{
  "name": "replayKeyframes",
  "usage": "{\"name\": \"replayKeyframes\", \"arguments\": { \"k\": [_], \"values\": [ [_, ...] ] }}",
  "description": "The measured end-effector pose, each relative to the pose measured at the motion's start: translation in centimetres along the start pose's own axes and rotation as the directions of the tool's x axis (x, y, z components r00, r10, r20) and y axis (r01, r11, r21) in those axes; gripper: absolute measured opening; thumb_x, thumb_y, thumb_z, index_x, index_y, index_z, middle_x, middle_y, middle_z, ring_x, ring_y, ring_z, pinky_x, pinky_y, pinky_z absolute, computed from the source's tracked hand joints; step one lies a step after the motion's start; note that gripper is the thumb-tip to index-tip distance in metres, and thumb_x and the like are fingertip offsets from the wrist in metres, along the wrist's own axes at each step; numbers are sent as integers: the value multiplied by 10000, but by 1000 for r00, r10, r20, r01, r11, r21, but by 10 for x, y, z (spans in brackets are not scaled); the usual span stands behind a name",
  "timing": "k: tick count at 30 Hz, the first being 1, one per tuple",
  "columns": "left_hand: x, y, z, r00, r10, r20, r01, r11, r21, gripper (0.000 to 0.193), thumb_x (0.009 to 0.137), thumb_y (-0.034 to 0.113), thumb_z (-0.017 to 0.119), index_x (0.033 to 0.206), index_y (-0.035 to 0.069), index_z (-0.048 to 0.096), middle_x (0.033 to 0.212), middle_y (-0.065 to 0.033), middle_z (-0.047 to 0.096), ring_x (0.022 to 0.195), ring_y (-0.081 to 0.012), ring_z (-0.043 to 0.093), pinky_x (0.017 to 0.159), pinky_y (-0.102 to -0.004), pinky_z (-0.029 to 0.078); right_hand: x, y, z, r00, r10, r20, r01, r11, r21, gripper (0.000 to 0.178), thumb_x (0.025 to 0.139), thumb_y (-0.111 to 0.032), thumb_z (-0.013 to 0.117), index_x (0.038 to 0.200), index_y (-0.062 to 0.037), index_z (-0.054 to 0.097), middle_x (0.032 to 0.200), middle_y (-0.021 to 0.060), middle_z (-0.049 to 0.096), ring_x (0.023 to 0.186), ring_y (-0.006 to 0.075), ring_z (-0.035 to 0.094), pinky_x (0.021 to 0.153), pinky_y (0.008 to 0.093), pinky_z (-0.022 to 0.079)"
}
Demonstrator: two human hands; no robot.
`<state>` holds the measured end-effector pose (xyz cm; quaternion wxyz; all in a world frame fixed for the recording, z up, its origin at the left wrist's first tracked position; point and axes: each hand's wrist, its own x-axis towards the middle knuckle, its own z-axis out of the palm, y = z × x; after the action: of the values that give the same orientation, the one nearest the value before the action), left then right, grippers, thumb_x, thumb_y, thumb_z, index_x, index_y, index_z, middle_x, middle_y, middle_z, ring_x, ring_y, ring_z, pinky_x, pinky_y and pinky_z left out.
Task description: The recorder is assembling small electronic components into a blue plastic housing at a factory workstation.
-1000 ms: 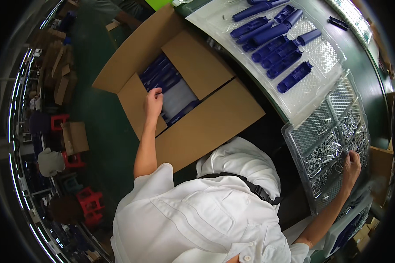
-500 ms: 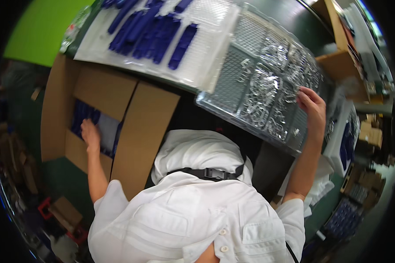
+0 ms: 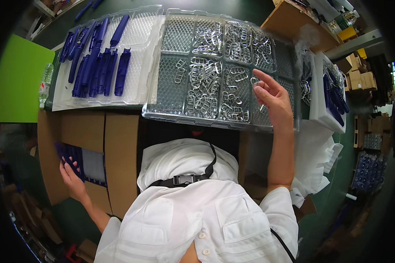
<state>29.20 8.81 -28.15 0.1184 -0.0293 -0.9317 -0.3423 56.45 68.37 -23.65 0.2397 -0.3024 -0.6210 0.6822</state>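
Newly raised, one blue casing (image 3: 64, 151), left hand (image 3: 72, 174)

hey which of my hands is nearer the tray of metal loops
Right. Your right hand is over the right side of the compartment tray; your left hand is off to the left, at the open cardboard box, holding a blue plastic part.

Left hand (image 3: 74, 179) low, fingers (image 3: 68, 170) bent, right hand (image 3: 275, 101) forward, index finger (image 3: 267, 79) extended
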Motion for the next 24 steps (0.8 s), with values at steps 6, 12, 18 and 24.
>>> {"name": "replayKeyframes", "arguments": {
  "k": [6,12,18,24],
  "values": [
    [-67,186,94,608,267,748,704,254,-663,487,1123,410,416,1374,23,572,981,-128,681,575,-134,635,478,-276,541,-29,-12,5,1000,14,6,-15,994,112,250,958,-89,726,1195,-9,720,919,37,744,790,98,684,709,228,516],
    [-119,275,168,-12,600,800,949,260,-180,546,1022,336,450,1398,-48,547,1031,-206,701,669,-242,725,589,-337,605,-91,-45,32,973,-229,-28,231,969,89,164,958,2,689,1116,37,709,1009,120,725,912,156,712,781,266,593],
    [-135,300,160,-57,661,748,882,384,-273,517,1007,242,461,1439,-38,511,1045,-173,700,741,-216,745,628,-313,613,-118,-43,65,873,-483,-61,460,859,-223,186,850,94,798,1020,28,759,982,117,713,873,124,667,792,226,521],
    [-132,303,157,24,661,750,794,443,-415,496,1043,271,471,1458,2,508,1040,-128,698,771,-152,684,692,-273,561,-112,-38,88,771,-635,-58,492,650,-580,198,795,45,834,971,-30,784,1302,153,645,1198,266,626,949,351,491]
  ]
}}
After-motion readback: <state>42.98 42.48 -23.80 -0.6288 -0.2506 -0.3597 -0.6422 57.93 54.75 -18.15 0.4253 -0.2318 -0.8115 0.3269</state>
